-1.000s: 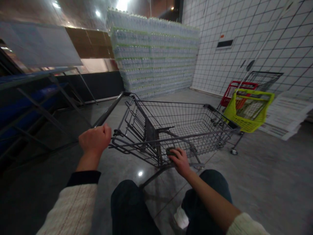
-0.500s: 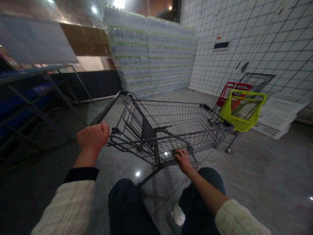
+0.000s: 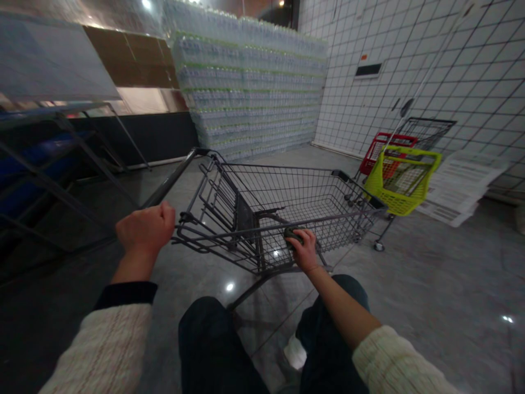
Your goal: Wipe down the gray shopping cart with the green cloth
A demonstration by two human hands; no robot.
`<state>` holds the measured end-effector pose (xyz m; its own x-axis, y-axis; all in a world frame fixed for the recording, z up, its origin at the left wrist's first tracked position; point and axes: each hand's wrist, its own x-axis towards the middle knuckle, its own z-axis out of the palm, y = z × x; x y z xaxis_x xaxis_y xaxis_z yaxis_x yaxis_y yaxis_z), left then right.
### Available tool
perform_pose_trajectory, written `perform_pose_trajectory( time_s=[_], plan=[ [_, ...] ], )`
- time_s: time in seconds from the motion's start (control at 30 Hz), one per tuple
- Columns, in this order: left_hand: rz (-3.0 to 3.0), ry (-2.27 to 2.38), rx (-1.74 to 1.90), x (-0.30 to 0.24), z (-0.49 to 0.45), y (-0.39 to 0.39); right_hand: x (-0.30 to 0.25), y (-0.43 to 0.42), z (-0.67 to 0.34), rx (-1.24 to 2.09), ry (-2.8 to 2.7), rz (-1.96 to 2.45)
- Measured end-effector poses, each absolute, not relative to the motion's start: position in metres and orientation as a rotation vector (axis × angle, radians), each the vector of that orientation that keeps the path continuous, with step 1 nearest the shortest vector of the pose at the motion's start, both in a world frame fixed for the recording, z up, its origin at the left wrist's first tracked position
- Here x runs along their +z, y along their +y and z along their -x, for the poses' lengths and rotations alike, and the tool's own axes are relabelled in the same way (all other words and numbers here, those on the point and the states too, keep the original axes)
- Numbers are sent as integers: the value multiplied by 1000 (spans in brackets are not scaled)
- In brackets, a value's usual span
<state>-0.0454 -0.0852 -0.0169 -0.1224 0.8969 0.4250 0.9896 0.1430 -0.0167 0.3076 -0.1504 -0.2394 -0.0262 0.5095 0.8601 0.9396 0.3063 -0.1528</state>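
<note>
A dark grey wire shopping cart [image 3: 295,202] stands crosswise before me, with nothing seen in its basket. My left hand [image 3: 145,229] is a fist wrapped round the near end of the cart's push handle [image 3: 170,180]. Between the fingers of my right hand [image 3: 304,249] is a small dark green pad [image 3: 292,236]; its exact kind is unclear and my fingers partly cover it. It lies against the near side wires of the basket, just below the top rail [image 3: 324,221].
Past the cart's front end stand a yellow plastic basket [image 3: 396,194] and a red one [image 3: 371,156] on carts. Wrapped bottles [image 3: 254,87] are stacked high behind. A metal-framed table [image 3: 61,117] is at left, a white stack [image 3: 455,191] at right.
My right hand has risen with the dark green pad along the basket's side, towards the top rail. My left hand keeps hold of the handle. The view has shifted slightly.
</note>
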Motion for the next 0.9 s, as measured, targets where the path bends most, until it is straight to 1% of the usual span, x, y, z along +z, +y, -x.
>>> perform_pose_trajectory(
  time_s=[0.1,0.2,0.27,0.33,0.43,0.5,0.57,0.63,0.77,0.83,0.9],
  plan=[
    [1833,-2088,-368,-14,44,-87,-261,-155,-307,-526,-1608,1423],
    [1829,-2088,-351,-13,43,-87,-287,-168,-313,-364,-1544,1593],
    [1804,-2119,-343,-14,43,-85,-295,-177,-316,-280,-1540,1646],
    [1791,-2134,-337,-16,44,-83,-285,-183,-314,-276,-1564,1580],
    [1777,-2112,-360,-18,46,-81,-245,-177,-300,-372,-1638,1352],
    [1772,-2103,-373,-19,46,-81,-222,-166,-292,-414,-1689,1288],
    [1785,-2100,-377,-19,46,-81,-219,-156,-290,-436,-1739,1289],
    [1803,-2102,-378,-19,46,-81,-238,-154,-295,-427,-1799,1336],
    [1810,-2077,-409,-20,46,-82,-294,-171,-311,-306,-1862,1539],
    [1806,-2055,-432,-21,47,-83,-300,-180,-308,-283,-1868,1553],
    [1806,-2052,-441,-22,47,-84,-285,-181,-295,-319,-1905,1439]
  ],
)
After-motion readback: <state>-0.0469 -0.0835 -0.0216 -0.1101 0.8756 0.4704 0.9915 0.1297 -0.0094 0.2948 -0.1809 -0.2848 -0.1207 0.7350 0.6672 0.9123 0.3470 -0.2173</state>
